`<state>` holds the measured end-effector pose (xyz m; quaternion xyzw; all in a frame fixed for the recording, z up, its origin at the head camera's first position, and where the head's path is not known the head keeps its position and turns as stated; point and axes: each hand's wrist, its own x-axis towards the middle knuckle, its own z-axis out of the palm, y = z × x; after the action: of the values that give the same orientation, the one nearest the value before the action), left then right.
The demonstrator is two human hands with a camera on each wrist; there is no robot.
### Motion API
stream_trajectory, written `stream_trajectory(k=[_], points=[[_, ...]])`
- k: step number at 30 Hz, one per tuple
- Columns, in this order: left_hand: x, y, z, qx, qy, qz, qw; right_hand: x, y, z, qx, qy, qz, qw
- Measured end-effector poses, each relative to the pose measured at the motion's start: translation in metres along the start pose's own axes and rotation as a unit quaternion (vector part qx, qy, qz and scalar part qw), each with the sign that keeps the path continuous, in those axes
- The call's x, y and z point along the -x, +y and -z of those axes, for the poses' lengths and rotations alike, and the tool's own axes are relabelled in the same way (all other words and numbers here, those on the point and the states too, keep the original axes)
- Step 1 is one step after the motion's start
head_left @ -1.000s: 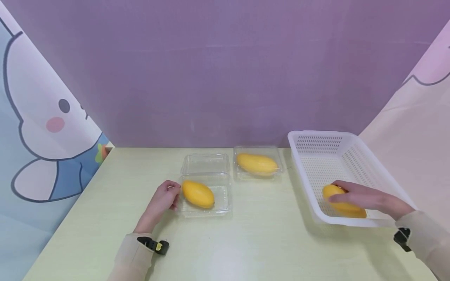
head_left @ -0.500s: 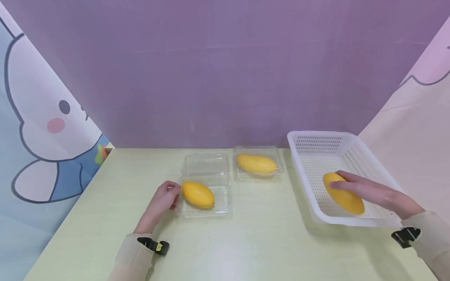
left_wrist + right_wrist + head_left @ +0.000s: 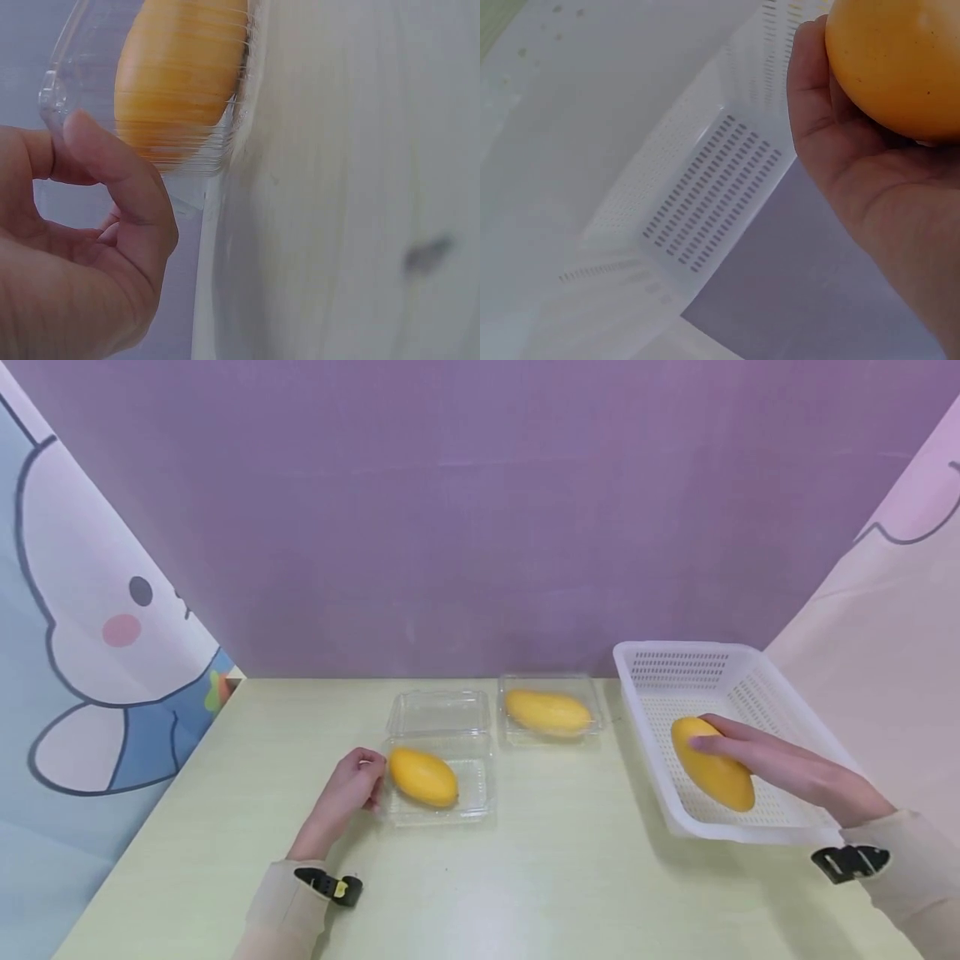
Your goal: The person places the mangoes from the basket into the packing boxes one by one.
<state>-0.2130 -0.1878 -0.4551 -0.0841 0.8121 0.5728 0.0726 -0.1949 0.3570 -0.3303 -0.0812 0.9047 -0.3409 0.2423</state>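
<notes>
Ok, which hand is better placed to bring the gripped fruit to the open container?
Right, probably: the right hand grips that fruit, while the left hand pinches the open container by its edge.

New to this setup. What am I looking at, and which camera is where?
No robot here: it's a person working with two bare hands. The widest view comes from a camera worn on the head, looking forward and down. The other two come from a camera on each wrist, each showing that hand's work up close.

On the pale table are two see-through boxes and a white basket. The left hand pinches the edge of the open box, which has one yellow fruit in it. Farther back, the other box holds a second fruit. The right hand grips a third fruit over the basket.
</notes>
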Motion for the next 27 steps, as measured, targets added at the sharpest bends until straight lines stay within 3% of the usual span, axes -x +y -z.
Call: stream_trajectory(k=[8, 27], points=[[0.002, 0.001, 0.0, 0.0, 0.0, -0.004, 1.0, -0.005, -0.017, -0.008, -0.038, 0.017, 0.052, 0.998], [0.002, 0.002, -0.001, -0.003, -0.003, -0.004, 1.0, -0.031, -0.076, -0.029, -0.066, 0.013, 0.108, 0.992]])
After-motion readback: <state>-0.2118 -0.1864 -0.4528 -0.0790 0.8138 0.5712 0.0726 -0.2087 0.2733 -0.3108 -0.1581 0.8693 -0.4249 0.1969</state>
